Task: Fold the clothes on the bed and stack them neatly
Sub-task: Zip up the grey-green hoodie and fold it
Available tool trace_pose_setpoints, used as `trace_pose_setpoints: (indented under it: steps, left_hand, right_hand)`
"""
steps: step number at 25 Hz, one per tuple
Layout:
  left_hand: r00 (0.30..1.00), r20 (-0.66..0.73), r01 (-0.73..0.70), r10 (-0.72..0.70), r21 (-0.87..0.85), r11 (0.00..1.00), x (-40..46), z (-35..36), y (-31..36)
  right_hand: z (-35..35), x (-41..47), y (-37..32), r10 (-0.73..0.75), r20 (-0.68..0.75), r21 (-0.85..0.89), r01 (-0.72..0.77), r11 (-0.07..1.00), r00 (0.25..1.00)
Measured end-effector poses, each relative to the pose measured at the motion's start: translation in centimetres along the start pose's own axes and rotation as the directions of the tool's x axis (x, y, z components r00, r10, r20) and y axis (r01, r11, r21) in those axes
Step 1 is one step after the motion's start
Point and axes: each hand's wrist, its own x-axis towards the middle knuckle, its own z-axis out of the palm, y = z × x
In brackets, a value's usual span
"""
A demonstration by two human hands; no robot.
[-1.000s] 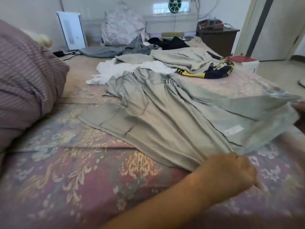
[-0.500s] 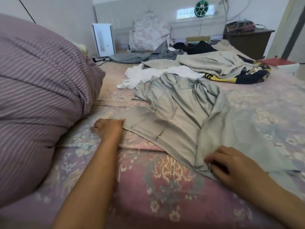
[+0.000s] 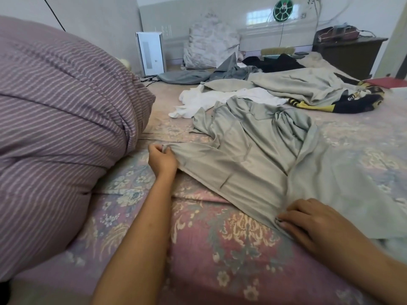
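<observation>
Head view: floral bed (image 3: 220, 249), white headboard (image 3: 253, 38).

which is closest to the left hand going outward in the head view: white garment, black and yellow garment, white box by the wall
From the left hand:
1. white garment, just beyond it, mid-bed.
2. white box, far back by the wall.
3. black and yellow garment, far across on the right.
The last two are close to call.

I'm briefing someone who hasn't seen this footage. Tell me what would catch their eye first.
A grey-green garment lies spread across the floral bedspread at centre. The left hand grips its left corner; the right hand presses its near edge. A big purple striped bedding bundle fills the left, and unfolded clothes lie heaped behind.
</observation>
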Motion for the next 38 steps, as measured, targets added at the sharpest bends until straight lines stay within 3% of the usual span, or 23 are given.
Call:
trace_pose_setpoints:
  steps: [2, 3, 5, 6, 8, 11, 14, 16, 22, 25, 28, 29, 30, 31, 32, 33, 34, 36, 38]
  left_hand:
    - [0.994, -0.005, 0.102, -0.105, -0.200, 0.975, -0.4, 0.0, 1.3]
    - [0.998, -0.017, 0.053, -0.057, -0.188, 0.981, -1.1, -0.2, 2.1]
    - [0.977, 0.029, -0.205, 0.210, -0.126, 0.971, -3.0, -0.9, 3.6]
    - [0.926, 0.102, -0.348, 0.363, -0.133, 0.928, -4.5, -1.4, 4.1]
    - [0.767, 0.286, -0.547, 0.574, -0.177, 0.818, -8.1, -2.5, 4.1]
    - [0.492, 0.535, -0.745, 0.687, -0.149, 0.650, -14.7, -4.0, 1.0]
    - [0.225, 0.564, -0.921, 0.795, -0.142, 0.362, -19.8, -5.0, -2.8]
    - [0.150, 0.520, -0.966, 0.841, -0.103, 0.236, -20.8, -5.5, -4.3]
    - [0.205, 0.455, -0.976, 0.867, 0.032, 0.215, -20.9, -6.1, -4.3]
    - [0.192, 0.388, -0.979, 0.902, 0.014, 0.203, -21.2, -6.3, -3.3]
    - [0.150, 0.463, -0.975, 0.873, -0.079, 0.209, -22.8, -6.7, -2.7]
    - [0.193, 0.500, -0.958, 0.844, -0.091, 0.272, -23.3, -6.8, -2.5]
    - [0.311, 0.529, -0.896, 0.790, -0.113, 0.429, -23.8, -6.8, -2.3]
    - [0.478, 0.570, -0.740, 0.668, -0.148, 0.656, -24.2, -6.6, -1.6]
    - [0.605, 0.637, -0.478, 0.478, -0.189, 0.858, -24.4, -6.1, -0.8]
    - [0.637, 0.719, -0.206, 0.277, -0.187, 0.961, -24.6, -5.5, -0.2]
    - [0.604, 0.785, -0.013, 0.138, -0.164, 0.986, -24.7, -4.9, 0.4]
    - [0.531, 0.844, 0.077, 0.076, -0.137, 0.988, -24.8, -4.0, 1.3]
    - [0.516, 0.851, 0.093, 0.092, -0.163, 0.982, -25.1, -3.3, 1.5]
  right_hand:
    - [0.1, 0.3, 0.1, 0.048, -0.017, 0.062, -0.047, 0.997, 0.999]
    - [-0.1, 0.3, 0.2, 0.102, -0.039, 0.147, -0.095, 0.984, 0.994]
    - [-0.6, 0.2, 0.9, 0.273, -0.095, 0.372, -0.220, 0.902, 0.957]
    - [-1.1, 0.0, 1.4, 0.369, -0.115, 0.465, -0.278, 0.841, 0.922]
    - [-2.3, -0.5, 2.2, 0.488, -0.164, 0.597, -0.307, 0.741, 0.857]
    - [-3.9, -1.8, 2.5, 0.542, -0.187, 0.717, -0.264, 0.646, 0.819]
    - [-3.4, -3.1, 2.0, 0.509, -0.152, 0.650, -0.303, 0.697, 0.847]
    - [-2.5, -3.7, 1.2, 0.490, -0.112, 0.639, -0.315, 0.702, 0.865]
    - [-1.5, -4.3, 0.0, 0.513, -0.022, 0.764, -0.316, 0.562, 0.858]
    - [-1.3, -4.9, -0.7, 0.460, -0.141, 0.601, -0.293, 0.743, 0.877]
    - [-0.8, -5.8, -1.3, 0.229, -0.403, 0.245, -0.136, 0.960, 0.886]
    - [-0.7, -6.2, -1.4, 0.130, -0.478, 0.125, -0.079, 0.989, 0.869]
    - [-0.5, -6.5, -1.4, 0.038, -0.537, 0.026, -0.029, 0.999, 0.843]
    - [-0.4, -6.8, -1.5, -0.038, -0.578, -0.042, 0.017, 0.999, 0.815]
    - [-0.4, -6.9, -1.6, -0.098, -0.604, -0.078, 0.064, 0.995, 0.791]
    - [-0.4, -6.9, -1.7, -0.149, -0.617, -0.099, 0.111, 0.989, 0.773]
    - [-0.5, -7.0, -1.7, -0.191, -0.622, -0.120, 0.149, 0.981, 0.759]
    - [-0.7, -7.1, -1.8, -0.248, -0.625, -0.176, 0.177, 0.968, 0.740]
    - [-0.7, -7.2, -1.6, -0.267, -0.623, -0.216, 0.167, 0.962, 0.735]
